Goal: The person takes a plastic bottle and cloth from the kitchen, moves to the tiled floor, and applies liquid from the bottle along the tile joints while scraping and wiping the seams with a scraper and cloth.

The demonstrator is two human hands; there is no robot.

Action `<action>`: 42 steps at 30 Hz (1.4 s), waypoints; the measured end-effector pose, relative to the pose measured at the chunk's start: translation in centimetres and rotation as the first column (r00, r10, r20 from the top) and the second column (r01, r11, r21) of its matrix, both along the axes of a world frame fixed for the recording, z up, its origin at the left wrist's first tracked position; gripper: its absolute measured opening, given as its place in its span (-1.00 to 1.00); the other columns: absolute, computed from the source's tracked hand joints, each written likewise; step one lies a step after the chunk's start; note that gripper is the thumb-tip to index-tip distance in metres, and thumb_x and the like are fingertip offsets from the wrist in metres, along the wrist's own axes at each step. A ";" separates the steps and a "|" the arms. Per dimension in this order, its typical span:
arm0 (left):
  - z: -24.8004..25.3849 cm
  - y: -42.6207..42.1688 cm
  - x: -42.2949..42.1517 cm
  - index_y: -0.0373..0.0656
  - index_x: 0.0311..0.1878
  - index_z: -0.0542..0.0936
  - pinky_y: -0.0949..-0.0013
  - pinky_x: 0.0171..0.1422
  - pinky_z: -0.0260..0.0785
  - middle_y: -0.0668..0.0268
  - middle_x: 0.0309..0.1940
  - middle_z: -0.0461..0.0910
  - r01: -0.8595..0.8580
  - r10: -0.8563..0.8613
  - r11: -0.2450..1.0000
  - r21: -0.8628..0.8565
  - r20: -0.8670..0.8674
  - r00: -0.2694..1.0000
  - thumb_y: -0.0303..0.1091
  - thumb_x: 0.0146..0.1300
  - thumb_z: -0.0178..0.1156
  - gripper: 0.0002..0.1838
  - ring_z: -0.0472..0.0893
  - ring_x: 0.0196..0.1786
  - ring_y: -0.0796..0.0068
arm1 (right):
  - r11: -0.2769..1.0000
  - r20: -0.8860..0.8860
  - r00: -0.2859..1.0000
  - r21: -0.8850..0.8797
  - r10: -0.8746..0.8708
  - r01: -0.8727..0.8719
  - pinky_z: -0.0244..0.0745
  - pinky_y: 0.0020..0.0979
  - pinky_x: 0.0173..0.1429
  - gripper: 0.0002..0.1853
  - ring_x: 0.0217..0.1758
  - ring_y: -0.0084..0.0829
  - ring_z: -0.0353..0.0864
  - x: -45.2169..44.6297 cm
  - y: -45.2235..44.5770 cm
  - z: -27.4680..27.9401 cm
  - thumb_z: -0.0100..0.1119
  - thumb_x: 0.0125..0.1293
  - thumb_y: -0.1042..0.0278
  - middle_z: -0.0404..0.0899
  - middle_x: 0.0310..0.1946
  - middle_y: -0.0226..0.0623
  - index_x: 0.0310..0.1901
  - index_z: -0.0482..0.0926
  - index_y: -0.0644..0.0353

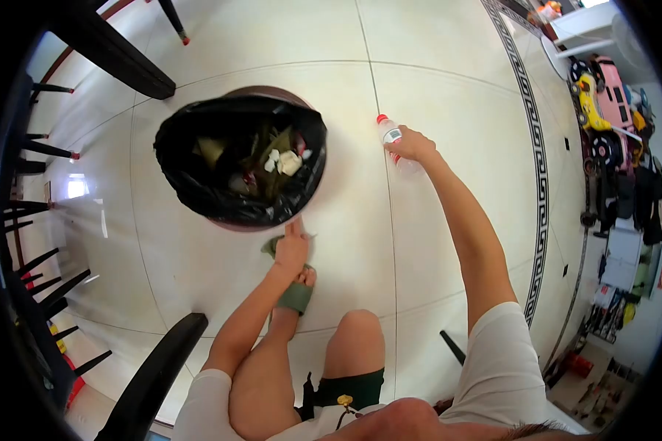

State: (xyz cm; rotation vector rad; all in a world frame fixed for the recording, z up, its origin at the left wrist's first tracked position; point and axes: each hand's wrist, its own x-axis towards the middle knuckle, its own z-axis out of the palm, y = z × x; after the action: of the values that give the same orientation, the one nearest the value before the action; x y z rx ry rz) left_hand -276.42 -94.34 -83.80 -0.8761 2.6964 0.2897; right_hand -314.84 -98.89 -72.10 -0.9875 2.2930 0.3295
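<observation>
Currently, right hand [413, 144] clamped on one bottle [390, 135], left hand [293, 251] by one bin [278, 92], its grip unclear

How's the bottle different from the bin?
The bin is much wider than the bottle. The bottle is see-through with a red cap, while the bin is lined with a black bag. The bottle is capped; the bin is open, with rubbish inside. Both have a hand close: right hand on the bottle, left hand by the bin.

White sleeves [500, 360] are worn (with dark green shorts [362, 385]).
</observation>
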 end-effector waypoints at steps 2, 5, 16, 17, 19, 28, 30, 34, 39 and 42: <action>-1.3 0.0 0.4 -0.26 -0.24 0.67 0.34 -0.19 0.59 -0.06 0.51 -0.13 -0.045 0.037 0.997 -0.068 -0.106 0.994 -0.43 0.19 0.11 -0.81 0.16 0.46 0.00 | 1.000 0.020 1.000 -0.003 -0.005 0.005 0.42 -0.15 0.14 -0.26 0.13 -0.19 0.57 1.7 3.4 0.7 0.16 0.04 -0.18 0.59 0.05 -0.22 0.23 0.37 0.07; 1.0 -0.3 -0.7 -0.25 -0.26 0.67 0.32 -0.10 0.59 -0.13 0.48 -0.06 0.050 -0.046 0.996 -0.069 0.057 0.997 -0.44 0.17 0.11 -0.82 0.09 0.48 -0.14 | 1.000 0.075 0.997 0.016 0.010 -0.011 0.44 -0.14 0.12 -0.26 0.11 -0.16 0.58 3.6 9.0 0.8 0.17 0.05 -0.18 0.60 0.03 -0.21 0.23 0.37 0.08; 0.3 -0.4 -0.8 -0.35 -0.31 0.63 0.29 -0.19 0.63 -0.17 0.45 -0.03 0.059 -0.066 0.987 -0.151 -0.039 0.997 -0.49 0.14 0.14 -0.86 0.08 0.45 -0.22 | 0.986 0.193 0.978 0.159 -0.077 0.046 0.49 -0.14 0.01 -0.13 0.00 -0.14 0.61 12.7 26.2 2.5 0.11 0.12 -0.24 0.62 -0.06 -0.15 0.43 0.12 -0.04; 0.5 -0.4 -0.8 -0.39 -0.28 0.64 0.30 -0.19 0.63 -0.16 0.45 -0.04 0.058 -0.064 0.988 -0.143 -0.037 0.997 -0.49 0.15 0.14 -0.83 0.07 0.46 -0.22 | 0.984 0.193 0.977 0.171 -0.089 0.056 0.50 -0.13 -0.02 -0.13 -0.03 -0.15 0.63 13.6 27.6 2.3 0.12 0.12 -0.23 0.63 -0.08 -0.15 0.43 0.12 -0.04; 0.4 -0.7 -0.7 -0.40 -0.32 0.62 0.28 -0.20 0.63 -0.19 0.44 -0.03 0.079 -0.087 0.988 -0.135 -0.052 0.995 -0.50 0.13 0.15 -0.85 0.10 0.44 -0.24 | 0.977 0.193 0.974 0.196 -0.119 0.080 0.52 -0.13 -0.08 -0.12 -0.09 -0.17 0.65 15.4 30.2 2.7 0.14 0.11 -0.22 0.65 -0.14 -0.17 0.43 0.12 -0.04; -0.3 -1.2 -0.6 -0.32 -0.20 0.58 0.16 -0.04 0.60 -0.19 0.46 -0.10 0.124 -0.126 0.984 -0.128 -0.008 0.992 -0.50 0.15 0.14 -0.84 0.08 0.45 -0.26 | 0.950 0.227 0.937 0.226 -0.266 0.216 0.48 -0.11 -0.13 -0.12 -0.16 -0.13 0.65 22.5 40.8 3.5 0.13 0.16 -0.23 0.64 -0.23 -0.17 0.45 0.08 -0.05; 0.2 -0.9 -0.5 -0.32 -0.20 0.58 0.15 -0.01 0.59 -0.20 0.46 -0.10 0.122 -0.122 0.986 -0.114 0.011 0.992 -0.50 0.16 0.14 -0.84 0.08 0.45 -0.27 | 0.933 0.239 0.918 0.251 -0.316 0.256 0.48 -0.13 -0.12 -0.13 -0.15 -0.13 0.65 23.4 42.5 3.9 0.14 0.15 -0.23 0.64 -0.21 -0.16 0.45 0.09 -0.09; 1.2 -1.2 -0.8 -0.34 -0.19 0.57 0.14 0.04 0.56 -0.22 0.46 -0.11 0.161 -0.157 0.981 -0.104 0.045 0.987 -0.48 0.18 0.13 -0.84 0.05 0.45 -0.29 | 0.919 0.271 0.885 0.226 -0.379 0.324 0.45 -0.11 -0.11 -0.13 -0.16 -0.11 0.64 25.2 45.2 3.6 0.15 0.17 -0.20 0.61 -0.22 -0.11 0.46 0.07 -0.07; 0.5 -1.3 -0.5 -0.33 -0.15 0.55 0.10 0.10 0.53 -0.25 0.45 -0.12 0.180 -0.176 0.978 -0.101 0.046 0.983 -0.47 0.20 0.11 -0.82 0.03 0.45 -0.31 | 0.893 0.235 0.861 0.136 -0.450 0.429 0.44 -0.10 -0.19 -0.14 -0.22 -0.09 0.63 27.6 46.7 3.0 0.17 0.17 -0.17 0.59 -0.24 -0.09 0.45 0.08 -0.07; 0.3 -1.6 -0.4 -0.32 -0.13 0.56 0.10 0.14 0.51 -0.26 0.44 -0.12 0.198 -0.193 0.975 -0.103 0.058 0.980 -0.47 0.22 0.09 -0.81 0.03 0.45 -0.33 | 0.873 0.227 0.843 0.109 -0.488 0.476 0.43 -0.09 -0.19 -0.14 -0.23 -0.08 0.63 28.5 47.8 3.1 0.18 0.17 -0.16 0.58 -0.24 -0.10 0.45 0.09 -0.08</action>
State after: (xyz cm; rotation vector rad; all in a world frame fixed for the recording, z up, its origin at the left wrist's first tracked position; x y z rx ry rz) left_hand -276.77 -95.92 -83.45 -0.6299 2.7481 0.0784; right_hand -286.31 -51.13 -69.01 -0.3685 2.1933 0.0417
